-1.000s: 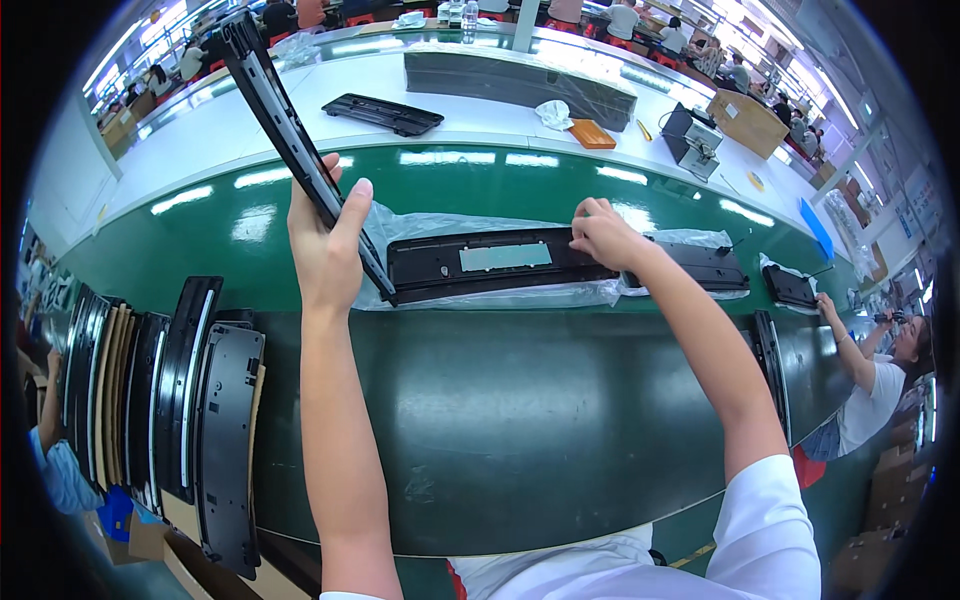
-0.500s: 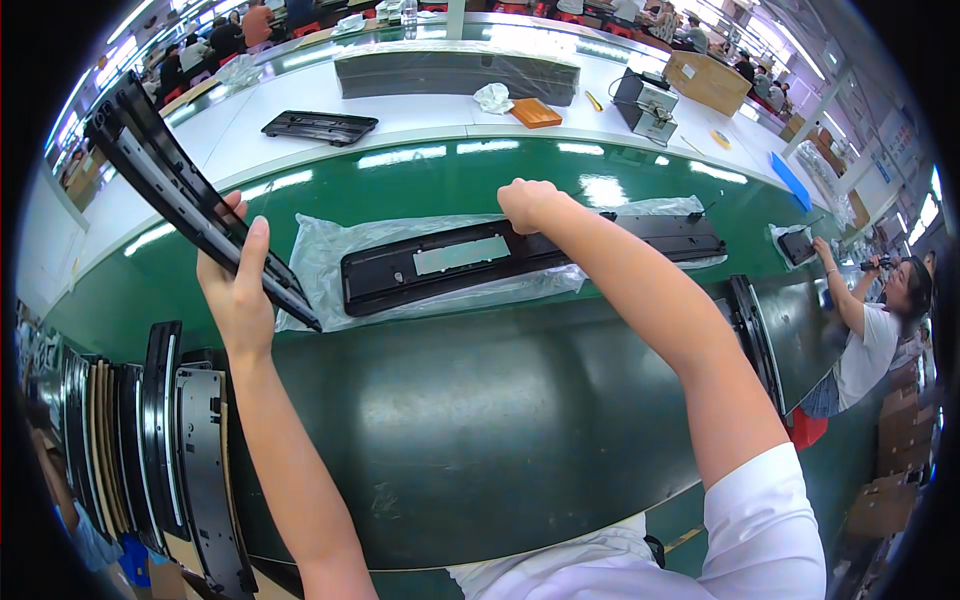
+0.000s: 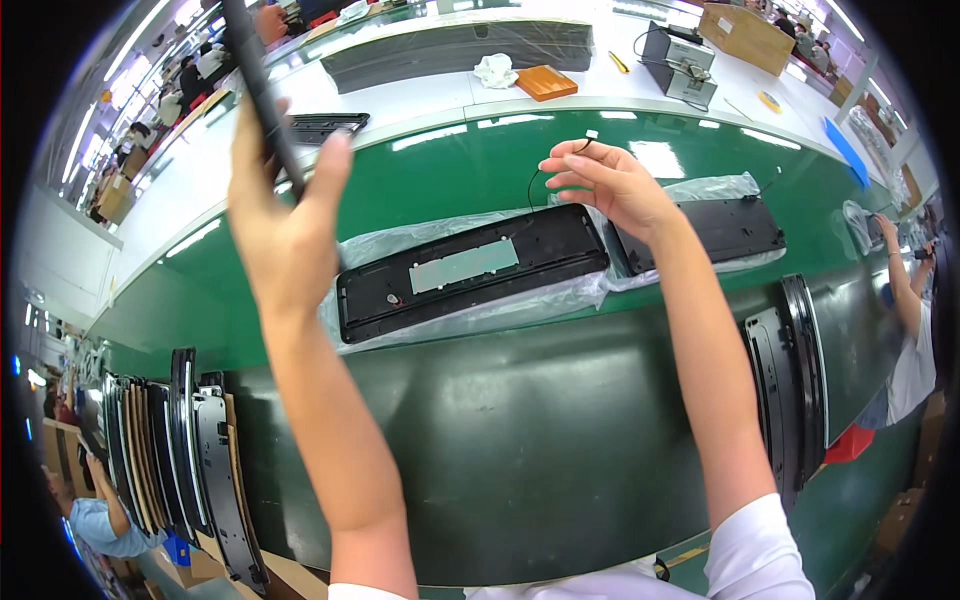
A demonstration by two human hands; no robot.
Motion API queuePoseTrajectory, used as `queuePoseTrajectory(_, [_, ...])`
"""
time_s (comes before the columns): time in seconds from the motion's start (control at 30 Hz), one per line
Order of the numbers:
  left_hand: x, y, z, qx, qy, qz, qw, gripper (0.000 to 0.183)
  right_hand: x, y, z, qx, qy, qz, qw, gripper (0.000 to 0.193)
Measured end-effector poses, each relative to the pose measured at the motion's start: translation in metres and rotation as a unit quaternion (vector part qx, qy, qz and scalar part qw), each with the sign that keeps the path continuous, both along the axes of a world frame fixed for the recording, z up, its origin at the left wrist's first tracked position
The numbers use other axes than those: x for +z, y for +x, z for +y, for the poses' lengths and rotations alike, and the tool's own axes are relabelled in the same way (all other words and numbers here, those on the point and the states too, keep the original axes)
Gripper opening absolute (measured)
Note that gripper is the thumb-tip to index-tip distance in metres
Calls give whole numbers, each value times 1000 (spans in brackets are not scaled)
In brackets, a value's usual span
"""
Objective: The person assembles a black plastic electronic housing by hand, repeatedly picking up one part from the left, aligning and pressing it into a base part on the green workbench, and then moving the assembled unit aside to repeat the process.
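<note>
Left hand (image 3: 285,235) grips long black strip (image 3: 262,95), probably stiff, best edge-held; right hand (image 3: 612,185) pinches thin cable (image 3: 529,190), likely soft, fragile, best held by white connector (image 3: 592,134).

Below me the panel (image 3: 560,245) lies on a bag (image 3: 560,298) on the middle worktop (image 3: 460,160), a plate (image 3: 464,266) set in it; just right of it I see a second panel (image 3: 725,232) on another bag (image 3: 735,186); before them runs the near worktop (image 3: 540,450), a stack (image 3: 170,450) at its left, another stack (image 3: 790,390) at its right; behind, on the far worktop (image 3: 430,110), I have a block (image 3: 450,55), then rightward a box (image 3: 546,83), a device (image 3: 675,68) and a carton (image 3: 745,38).
</note>
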State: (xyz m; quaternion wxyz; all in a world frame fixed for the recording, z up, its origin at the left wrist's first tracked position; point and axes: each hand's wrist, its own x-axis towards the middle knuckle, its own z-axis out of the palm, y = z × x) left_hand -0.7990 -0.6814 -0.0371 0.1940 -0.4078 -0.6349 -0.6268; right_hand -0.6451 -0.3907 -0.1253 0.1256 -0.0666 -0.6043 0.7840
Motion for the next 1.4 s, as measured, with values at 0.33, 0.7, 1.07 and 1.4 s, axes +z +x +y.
queuePoseTrajectory(0.33, [-34,2,47,67,-331,150,929,91,-21,-25,4,-188,142,66,970,23])
queuePoseTrajectory(0.7, [-42,-3,44,-22,-430,129,893,91,-67,-36,18,-405,614,208,644,16])
queuePoseTrajectory(1.07, [-55,-30,17,-58,-442,121,887,84,-32,-20,-3,-186,241,5,953,47])
queuePoseTrajectory(1.4, [-62,-36,15,-68,-454,101,883,83,-54,-23,-20,-190,478,-18,857,29])
